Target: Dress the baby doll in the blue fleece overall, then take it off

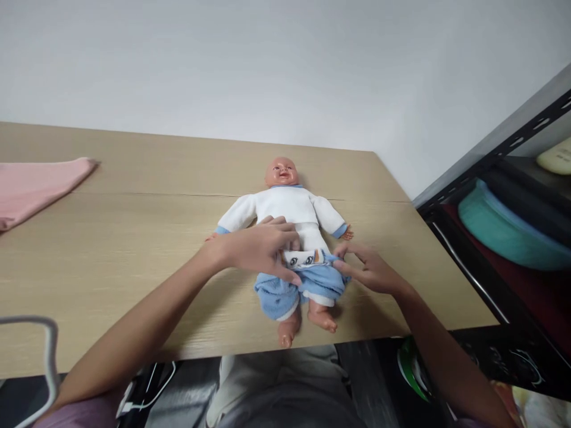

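Observation:
A baby doll (288,205) lies on its back on the table, its head toward the wall and its bare feet toward me. It wears a white top with blue cuffs and white leggings or a white undergarment. Blue trousers (279,294) with a white eye-patterned waistband are bunched round its legs. My right hand (368,267) pinches the waistband's blue edge between thumb and fingers. Across the doll's hip and the trousers' other side lies my left hand (263,246), thumb spread from its loosely bent fingers. Part of the waistband is hidden behind it.
A pink cloth (38,184) lies on the wooden table (134,238) at the left. A grey-white curved tube or cable (51,356) shows at the lower left. To the right, a black shelf holds a teal basin (504,232). A plain wall stands behind.

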A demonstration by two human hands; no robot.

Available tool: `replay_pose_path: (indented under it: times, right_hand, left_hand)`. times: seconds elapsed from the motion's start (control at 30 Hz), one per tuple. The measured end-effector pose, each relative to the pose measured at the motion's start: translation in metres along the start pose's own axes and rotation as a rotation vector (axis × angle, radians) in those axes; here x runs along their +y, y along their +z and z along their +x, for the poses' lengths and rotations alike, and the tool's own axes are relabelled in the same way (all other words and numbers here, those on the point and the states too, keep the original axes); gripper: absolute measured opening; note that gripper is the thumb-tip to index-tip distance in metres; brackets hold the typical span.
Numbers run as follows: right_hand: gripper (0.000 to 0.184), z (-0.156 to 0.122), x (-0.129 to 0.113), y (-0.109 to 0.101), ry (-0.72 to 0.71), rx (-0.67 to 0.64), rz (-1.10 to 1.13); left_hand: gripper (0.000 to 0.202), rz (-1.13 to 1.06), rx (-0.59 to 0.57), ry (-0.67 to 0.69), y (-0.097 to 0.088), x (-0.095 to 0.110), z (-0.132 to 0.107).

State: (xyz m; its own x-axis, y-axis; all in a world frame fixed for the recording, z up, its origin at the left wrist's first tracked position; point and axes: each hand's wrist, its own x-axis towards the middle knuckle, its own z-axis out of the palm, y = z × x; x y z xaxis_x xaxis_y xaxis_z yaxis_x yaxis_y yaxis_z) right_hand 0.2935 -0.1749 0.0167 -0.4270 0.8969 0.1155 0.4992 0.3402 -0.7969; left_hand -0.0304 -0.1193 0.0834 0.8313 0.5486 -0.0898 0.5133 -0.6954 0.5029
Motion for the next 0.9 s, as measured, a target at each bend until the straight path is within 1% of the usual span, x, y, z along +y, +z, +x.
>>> replay_pose_path:
  times: [0.03,0.1,0.13,0.17,0.2,0.27,0.3,0.37,0.43,0.53,0.6,0.63,0.73,0.77,0.9]
  right_hand:
    - [0.029,0.010,0.004,-0.001,-0.014,0.031,0.005]
    - [0.033,0.028,0.010,-0.002,-0.029,0.096,0.040]
    - [0.035,0.035,0.012,-0.002,-0.029,0.084,0.060]
    - [0.036,0.041,0.013,-0.003,-0.035,0.028,0.072]
    - [0.037,0.045,0.012,-0.003,-0.049,-0.053,0.072]
    - [0.040,0.049,0.007,-0.004,-0.106,-0.207,0.036]
    - [0.041,0.050,0.005,-0.005,-0.138,-0.256,0.019]
    - [0.042,0.049,0.000,-0.007,-0.177,-0.317,0.010]
    - [0.043,0.047,-0.003,-0.008,-0.171,-0.365,0.040]
    - [0.050,0.044,-0.004,-0.007,-0.149,-0.389,0.125]
    - [0.054,0.041,-0.003,-0.005,-0.155,-0.369,0.155]
    - [0.052,0.039,-0.002,-0.003,-0.152,-0.349,0.154]
    - [0.040,0.034,0.004,0.005,-0.074,-0.282,0.163]
    - [0.039,0.033,0.008,0.009,-0.024,-0.237,0.199]
    - [0.050,0.037,0.025,0.028,0.165,0.073,0.397]
  left_hand:
    - [0.055,0.006,-0.003,-0.014,-0.004,-0.006,-0.005]
    - [0.047,-0.052,-0.026,-0.009,-0.008,-0.019,-0.013]
    - [0.043,-0.099,-0.040,0.008,-0.009,-0.025,-0.016]
    - [0.039,-0.144,-0.053,0.029,-0.008,-0.031,-0.018]
    - [0.036,-0.181,-0.065,0.049,-0.007,-0.036,-0.020]
    - [0.031,-0.235,-0.066,0.073,-0.002,-0.043,-0.021]
    - [0.028,-0.259,-0.060,0.080,0.001,-0.045,-0.021]
    - [0.022,-0.304,-0.054,0.094,0.005,-0.048,-0.022]
    - [0.018,-0.354,-0.049,0.113,0.008,-0.051,-0.022]
    - [0.021,-0.439,-0.009,0.102,0.010,-0.059,-0.022]
    - [0.024,-0.470,0.026,0.065,0.012,-0.064,-0.023]
    - [0.024,-0.474,0.044,0.050,0.014,-0.066,-0.023]
    - [0.023,-0.478,0.111,0.025,0.022,-0.068,-0.023]
    - [0.022,-0.490,0.138,0.016,0.024,-0.069,-0.023]
    - [0.032,-0.631,0.233,-0.051,0.036,-0.075,-0.023]
